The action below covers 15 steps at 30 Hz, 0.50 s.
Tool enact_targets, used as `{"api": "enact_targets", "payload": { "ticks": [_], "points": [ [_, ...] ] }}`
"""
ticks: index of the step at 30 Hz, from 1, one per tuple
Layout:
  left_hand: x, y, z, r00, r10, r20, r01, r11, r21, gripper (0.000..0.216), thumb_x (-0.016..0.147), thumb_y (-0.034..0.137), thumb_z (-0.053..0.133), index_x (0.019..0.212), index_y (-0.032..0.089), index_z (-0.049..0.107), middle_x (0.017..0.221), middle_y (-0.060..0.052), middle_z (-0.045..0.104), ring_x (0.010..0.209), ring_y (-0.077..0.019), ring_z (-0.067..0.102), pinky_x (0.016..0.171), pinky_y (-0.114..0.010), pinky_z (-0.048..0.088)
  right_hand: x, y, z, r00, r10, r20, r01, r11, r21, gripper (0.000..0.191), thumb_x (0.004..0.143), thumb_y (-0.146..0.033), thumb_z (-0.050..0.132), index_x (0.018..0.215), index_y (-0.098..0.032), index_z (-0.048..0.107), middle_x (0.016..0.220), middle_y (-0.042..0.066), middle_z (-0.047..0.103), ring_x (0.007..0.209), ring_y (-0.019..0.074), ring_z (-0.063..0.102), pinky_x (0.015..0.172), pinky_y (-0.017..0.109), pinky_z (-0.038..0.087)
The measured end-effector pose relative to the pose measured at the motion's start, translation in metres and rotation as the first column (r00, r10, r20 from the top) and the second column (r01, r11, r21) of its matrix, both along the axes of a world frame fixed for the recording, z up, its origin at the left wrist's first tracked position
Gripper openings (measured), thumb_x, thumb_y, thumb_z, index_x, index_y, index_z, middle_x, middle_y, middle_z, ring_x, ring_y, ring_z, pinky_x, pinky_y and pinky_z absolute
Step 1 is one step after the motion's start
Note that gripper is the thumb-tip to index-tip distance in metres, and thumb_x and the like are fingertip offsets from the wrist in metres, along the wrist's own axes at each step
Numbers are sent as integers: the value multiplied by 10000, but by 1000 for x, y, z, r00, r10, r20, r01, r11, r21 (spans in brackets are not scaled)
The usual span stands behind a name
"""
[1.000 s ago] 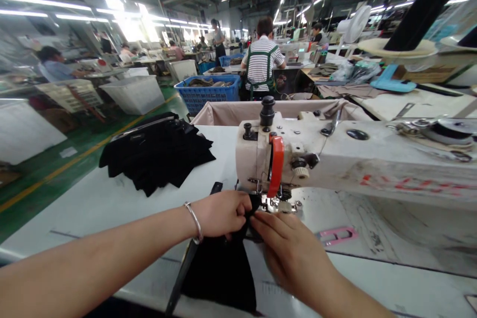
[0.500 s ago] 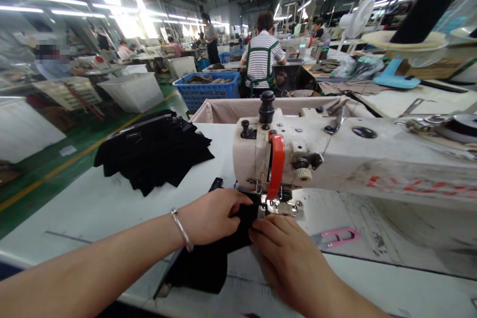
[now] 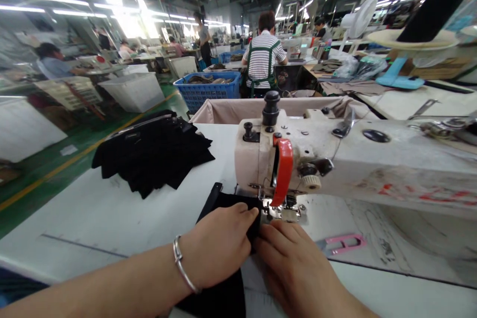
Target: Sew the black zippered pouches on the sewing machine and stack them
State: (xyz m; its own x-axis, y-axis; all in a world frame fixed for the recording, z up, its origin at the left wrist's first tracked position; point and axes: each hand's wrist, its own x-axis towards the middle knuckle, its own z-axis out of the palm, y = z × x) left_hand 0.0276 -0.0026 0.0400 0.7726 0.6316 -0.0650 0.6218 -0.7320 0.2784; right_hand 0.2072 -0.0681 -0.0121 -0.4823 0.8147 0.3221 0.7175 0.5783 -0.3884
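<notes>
A piece of black fabric [image 3: 238, 200] lies on the sewing machine bed, its edge at the metal presser foot [image 3: 280, 211]. My left hand [image 3: 225, 238], with a silver bangle at the wrist, lies over the fabric, fingers bent and index finger pointing at the foot. Close by on the right, my right hand [image 3: 294, 253] has its fingers curled together at the fabric's edge just in front of the foot; the fingertips are partly hidden. More black cloth hangs below my left wrist. The white sewing machine [image 3: 335, 159] carries an orange-red guard [image 3: 283, 171].
Pink-handled thread snips [image 3: 345, 244] lie right of my right hand. A heap of black cut pieces [image 3: 149, 151] rests on the table at left. Behind the machine stand a fabric-lined bin [image 3: 219, 109] and a blue basket [image 3: 206, 90]. A person in a striped shirt [image 3: 264, 62] sits ahead.
My left hand has shifted down a little and lies flatter on the fabric. More of the fabric shows beyond it, turned at an angle. My right hand stays by the foot; the view shifts slightly.
</notes>
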Motion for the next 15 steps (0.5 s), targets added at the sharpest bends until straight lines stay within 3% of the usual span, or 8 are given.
{"api": "enact_targets", "payload": {
  "ticks": [3,9,15],
  "points": [
    [3,-2,1,1000,-2,-20,0,998,-56,405,813,56,433,1184,112,585,1206,-131,635,1124,-243,600,989,-367,482,2,-1,1,999,13,-47,-13,1000,-1,399,732,-92,542,1111,-199,606,1213,59,622,1103,245,529,952,400,412],
    [12,-3,-4,999,5,-31,-8,994,-108,320,808,80,437,1077,104,608,1030,-114,669,927,-256,659,843,-387,556,4,0,2,995,82,-59,-82,997,0,491,759,-74,485,1229,-193,562,1200,57,637,1104,225,548,924,380,438],
    [-3,-6,-4,992,114,57,-110,991,-76,385,874,256,507,1241,153,558,1067,-111,630,1000,-269,612,925,-430,503,6,2,-7,1000,-12,-11,12,998,59,451,747,-70,505,1162,-215,604,1214,48,643,1029,237,583,865,393,471]
  ]
}}
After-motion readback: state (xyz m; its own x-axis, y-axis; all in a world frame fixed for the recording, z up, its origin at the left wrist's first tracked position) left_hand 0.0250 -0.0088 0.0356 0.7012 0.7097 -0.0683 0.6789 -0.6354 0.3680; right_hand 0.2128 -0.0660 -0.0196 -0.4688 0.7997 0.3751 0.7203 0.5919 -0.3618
